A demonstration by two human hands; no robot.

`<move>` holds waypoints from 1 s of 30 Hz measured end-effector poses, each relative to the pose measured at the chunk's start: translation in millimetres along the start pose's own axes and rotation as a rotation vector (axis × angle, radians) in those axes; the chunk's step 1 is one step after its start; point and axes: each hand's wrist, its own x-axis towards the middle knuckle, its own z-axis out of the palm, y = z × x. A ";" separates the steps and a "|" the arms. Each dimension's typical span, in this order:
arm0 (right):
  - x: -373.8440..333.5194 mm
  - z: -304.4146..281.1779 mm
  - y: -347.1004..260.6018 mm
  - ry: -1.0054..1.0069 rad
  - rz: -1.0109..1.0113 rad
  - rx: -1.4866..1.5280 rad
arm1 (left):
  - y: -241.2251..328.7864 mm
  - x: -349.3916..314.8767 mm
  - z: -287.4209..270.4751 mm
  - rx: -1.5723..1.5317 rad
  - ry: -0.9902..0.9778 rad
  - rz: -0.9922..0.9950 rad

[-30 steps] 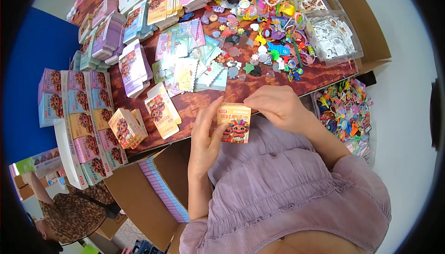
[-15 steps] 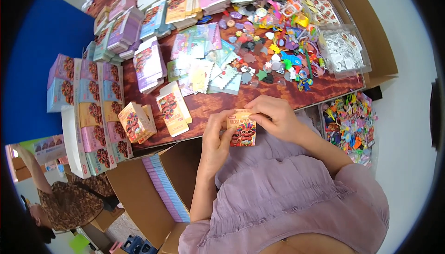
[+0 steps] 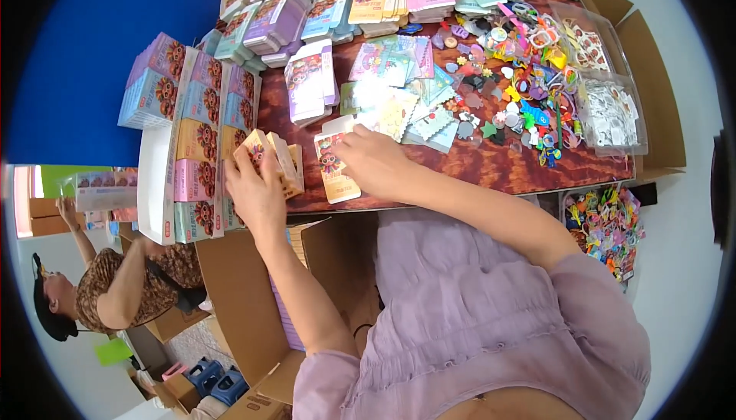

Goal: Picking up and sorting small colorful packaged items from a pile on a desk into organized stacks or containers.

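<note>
My left hand [image 3: 259,194] grips a small orange folded box [image 3: 254,144] between thumb and fingers, beside other orange boxes [image 3: 290,168] standing at the table's left front. My right hand [image 3: 374,161] lies on a flat orange carton [image 3: 337,182] printed with a red cartoon figure, its bent fingers at the carton's far end. Part of that carton is hidden under the fingers. Behind it is a stack of flat purple-and-white cartons [image 3: 310,83]. Shiny sticker sheets [image 3: 399,113] are spread just beyond my right hand.
Packed rows of coloured boxes in white trays [image 3: 157,190] stand at the left edge. More flat carton stacks [image 3: 330,12] line the back. Small colourful trinkets [image 3: 529,75] and clear plastic tubs [image 3: 613,113] cover the right. An open cardboard box [image 3: 241,282] sits below; a co-worker [image 3: 115,290] is at left.
Both hands have moved left from in front of my body. The orange box went with my left hand to the other boxes, while my right hand let go and reached the flat carton. The view shifted.
</note>
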 end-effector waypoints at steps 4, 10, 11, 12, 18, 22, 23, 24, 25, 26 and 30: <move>26.1 22.7 -9.6 -0.015 0.050 -0.345 | 10.1 -11.6 0.2 -0.035 -0.038 0.014; 34.1 25.5 0.8 0.054 0.005 -0.380 | -17.5 -9.5 -8.9 -0.156 -0.166 0.169; 34.7 25.7 4.7 0.111 -0.017 -0.361 | -17.6 -9.4 -10.3 -0.177 -0.176 0.183; 34.2 25.6 7.2 0.167 -0.038 -0.342 | -16.8 -9.5 -11.8 -0.199 -0.185 0.197; 15.7 -23.0 5.1 0.269 -0.034 -0.115 | 14.0 -28.9 -29.2 -0.166 0.047 0.298; -12.0 -63.7 -8.4 0.255 -0.086 -0.031 | 64.4 -60.6 -18.2 -1.162 -0.542 0.068; -18.6 -70.0 -11.6 0.225 -0.133 -0.018 | 62.1 -63.9 -5.7 -1.231 -0.729 0.074; -23.2 -72.3 -13.6 0.281 -0.174 0.013 | 56.2 -70.1 11.4 -1.296 -0.918 0.080; -25.1 -74.3 -9.8 0.282 -0.171 0.012 | 56.6 -69.6 17.9 -1.300 -1.058 -0.085; -26.1 -76.5 -4.5 0.272 -0.207 0.018 | 60.1 -69.9 22.5 -1.299 -1.061 -0.084; -35.7 -103.9 -9.1 0.195 -0.173 0.208 | 79.9 -73.1 25.3 -1.538 -0.853 -0.076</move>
